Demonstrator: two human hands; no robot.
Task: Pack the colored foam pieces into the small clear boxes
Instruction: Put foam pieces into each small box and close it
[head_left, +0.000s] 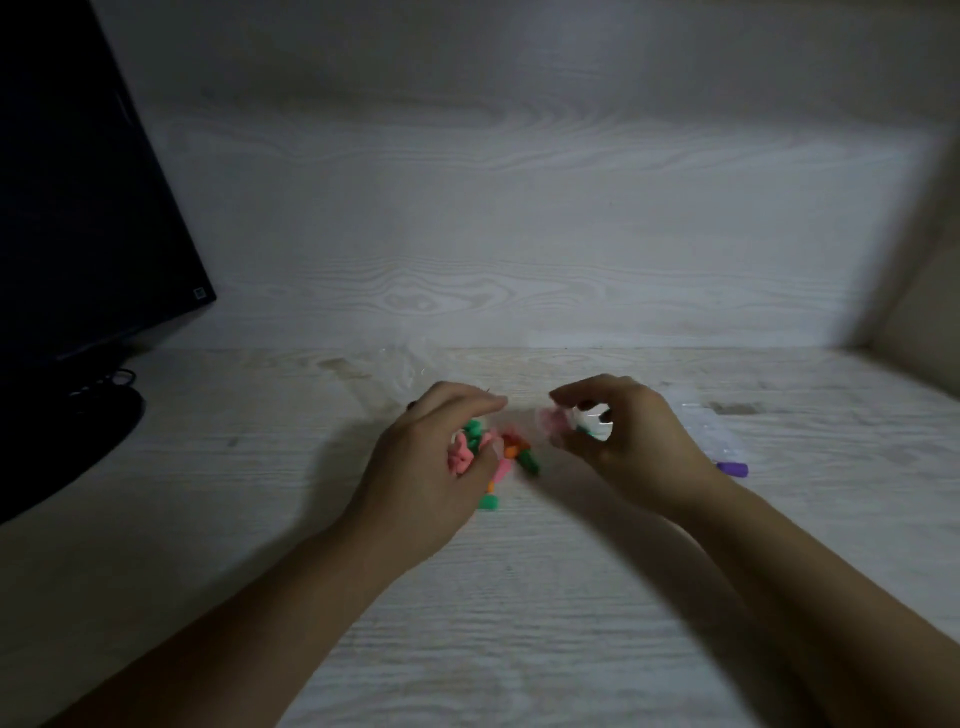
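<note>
A small heap of colored foam pieces (511, 451), green, pink and orange, lies on the pale wooden desk at the centre. My left hand (439, 457) hovers over the heap with curled fingers and holds pink and green pieces against its palm. One green piece (488, 502) lies just below that hand. My right hand (623, 434) grips a small clear box (592, 425) tilted toward the left, with a pink piece (549, 420) at its mouth. The box is blurred.
A dark monitor (78, 208) on a black stand with cables stands at the left. Crumpled clear plastic (400, 371) lies behind the hands. More clear packaging (711, 426) and a purple piece (733, 469) lie right of my right hand. A wooden wall closes the back.
</note>
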